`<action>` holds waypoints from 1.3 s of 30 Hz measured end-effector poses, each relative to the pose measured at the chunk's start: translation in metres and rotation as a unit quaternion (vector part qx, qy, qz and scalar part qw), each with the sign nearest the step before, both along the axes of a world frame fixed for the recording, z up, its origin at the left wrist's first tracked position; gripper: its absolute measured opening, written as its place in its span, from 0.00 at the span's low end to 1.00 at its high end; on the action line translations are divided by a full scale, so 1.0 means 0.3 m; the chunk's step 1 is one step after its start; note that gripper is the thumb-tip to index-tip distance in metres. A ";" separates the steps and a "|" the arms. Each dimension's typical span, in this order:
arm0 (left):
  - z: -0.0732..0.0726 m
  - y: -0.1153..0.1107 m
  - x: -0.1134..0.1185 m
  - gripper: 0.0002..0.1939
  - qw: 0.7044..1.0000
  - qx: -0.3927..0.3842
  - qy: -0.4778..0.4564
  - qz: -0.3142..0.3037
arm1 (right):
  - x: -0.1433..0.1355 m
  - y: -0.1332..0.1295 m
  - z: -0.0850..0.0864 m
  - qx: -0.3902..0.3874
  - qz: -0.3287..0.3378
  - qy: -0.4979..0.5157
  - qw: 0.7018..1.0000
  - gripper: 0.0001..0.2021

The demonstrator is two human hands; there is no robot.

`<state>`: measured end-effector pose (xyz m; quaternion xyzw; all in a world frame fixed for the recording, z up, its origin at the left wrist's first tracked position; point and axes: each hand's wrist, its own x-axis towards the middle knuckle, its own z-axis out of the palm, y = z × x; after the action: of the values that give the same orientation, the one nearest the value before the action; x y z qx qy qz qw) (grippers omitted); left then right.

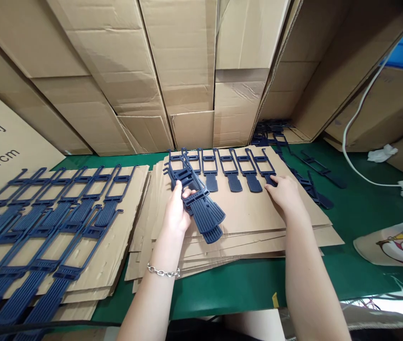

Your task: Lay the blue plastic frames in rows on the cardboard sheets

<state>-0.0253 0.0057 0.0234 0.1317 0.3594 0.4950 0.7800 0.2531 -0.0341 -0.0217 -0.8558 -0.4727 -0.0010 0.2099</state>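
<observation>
I saw my left hand (177, 210) gripping a bundle of blue plastic hangers (197, 201) over the cardboard stack (258, 222), while my right hand (285, 192) pressed the row's last hanger (263, 166).

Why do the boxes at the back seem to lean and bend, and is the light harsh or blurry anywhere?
Head view: the wide lens bends the boxes toward the edges; soft, even light, faint shadows under the cardboard stack; left hand and right hand sharp.

Single head-worn view, looking forward and down over a green table (244, 284), close above stacked cardboard sheets (251, 222), facing a wall of upright cardboard boxes (183, 71) behind.
</observation>
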 end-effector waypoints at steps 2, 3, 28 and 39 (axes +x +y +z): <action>0.002 0.001 0.000 0.25 1.000 -0.004 0.002 0.004 | 0.007 -0.005 0.000 -0.007 -0.009 0.009 1.000 0.21; 0.002 0.002 0.000 0.25 1.000 -0.005 0.002 0.005 | 0.011 -0.006 -0.001 -0.009 -0.016 0.011 1.000 0.21; -0.003 0.000 0.014 0.15 0.989 0.075 -0.024 0.128 | -0.386 -0.052 0.202 0.198 0.268 0.142 0.932 0.16; 0.014 0.005 -0.004 0.15 0.966 0.113 0.073 0.222 | -0.550 -0.086 0.153 0.067 0.397 0.127 0.906 0.26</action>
<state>-0.0266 0.0073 0.0277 0.1714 0.3776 0.6823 0.6021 0.0882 -0.0599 0.0242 -0.5738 -0.7416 0.1598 0.3085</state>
